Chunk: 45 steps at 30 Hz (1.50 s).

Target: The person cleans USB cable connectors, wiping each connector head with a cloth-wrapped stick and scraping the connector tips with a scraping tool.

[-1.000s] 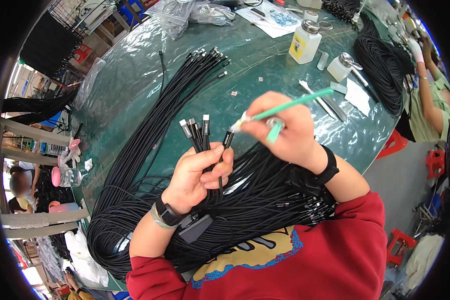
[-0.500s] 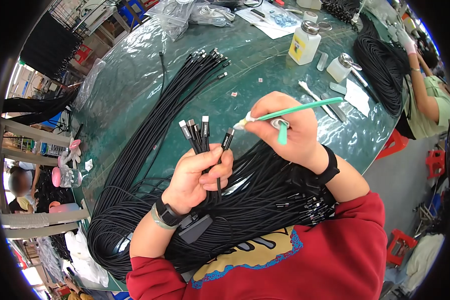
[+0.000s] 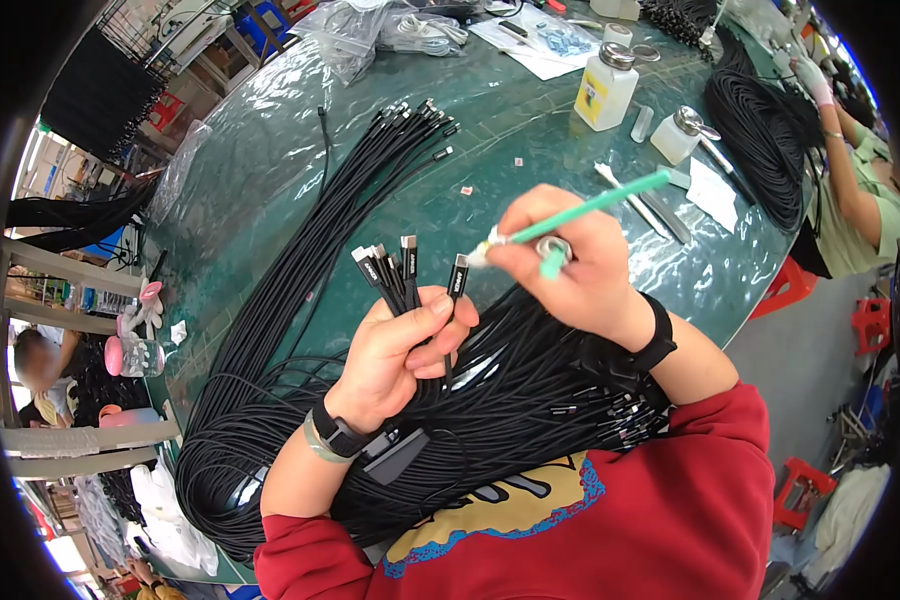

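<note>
My left hand (image 3: pixel 395 355) grips several black cables (image 3: pixel 400 275) upright, their silver-tipped connectors fanned out above my fingers. One connector (image 3: pixel 458 275) stands apart to the right, between thumb and forefinger. My right hand (image 3: pixel 575 265) holds a green-handled swab (image 3: pixel 590 205) like a pen, its white tip touching the top of that connector. A second green swab end pokes out under my fingers. A large bundle of black cables (image 3: pixel 310 300) runs from my lap across the green table (image 3: pixel 490 150).
Two white dispenser bottles (image 3: pixel 606 85) stand at the far side, with tweezers (image 3: pixel 635 200) and paper scraps beside them. A coil of black cable (image 3: pixel 765 140) lies at the right, where another person's arm (image 3: pixel 850 190) works. Plastic bags (image 3: pixel 370 30) lie at the back.
My right hand tilted the swab and brought its tip back onto the separate connector. My left hand shifted the cable ends slightly left and up.
</note>
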Each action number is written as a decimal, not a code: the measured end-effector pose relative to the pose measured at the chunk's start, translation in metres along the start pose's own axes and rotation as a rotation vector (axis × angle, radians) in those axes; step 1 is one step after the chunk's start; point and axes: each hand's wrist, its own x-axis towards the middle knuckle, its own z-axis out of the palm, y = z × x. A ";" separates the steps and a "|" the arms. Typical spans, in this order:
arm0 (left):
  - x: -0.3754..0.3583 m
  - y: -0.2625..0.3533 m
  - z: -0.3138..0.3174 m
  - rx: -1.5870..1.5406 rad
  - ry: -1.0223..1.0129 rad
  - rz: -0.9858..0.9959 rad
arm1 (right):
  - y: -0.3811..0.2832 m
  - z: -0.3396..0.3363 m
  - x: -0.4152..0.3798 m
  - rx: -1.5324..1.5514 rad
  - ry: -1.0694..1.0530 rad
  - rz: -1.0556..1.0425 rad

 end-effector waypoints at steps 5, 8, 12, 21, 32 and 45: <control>0.001 -0.002 0.000 -0.019 -0.005 -0.003 | -0.003 -0.002 0.003 -0.116 0.100 0.176; 0.000 0.000 0.006 0.022 0.023 -0.007 | -0.012 -0.011 0.011 0.138 0.204 0.364; -0.002 0.000 0.011 0.023 0.040 0.035 | -0.011 -0.018 0.011 0.219 0.169 0.529; -0.002 0.001 0.010 0.080 0.027 0.023 | 0.013 -0.030 0.001 0.164 -0.113 0.778; -0.003 0.002 0.010 0.054 0.028 0.020 | 0.023 -0.021 -0.002 0.101 -0.234 0.816; -0.001 -0.001 0.013 0.089 0.102 0.094 | 0.009 -0.026 0.004 0.295 -0.079 0.724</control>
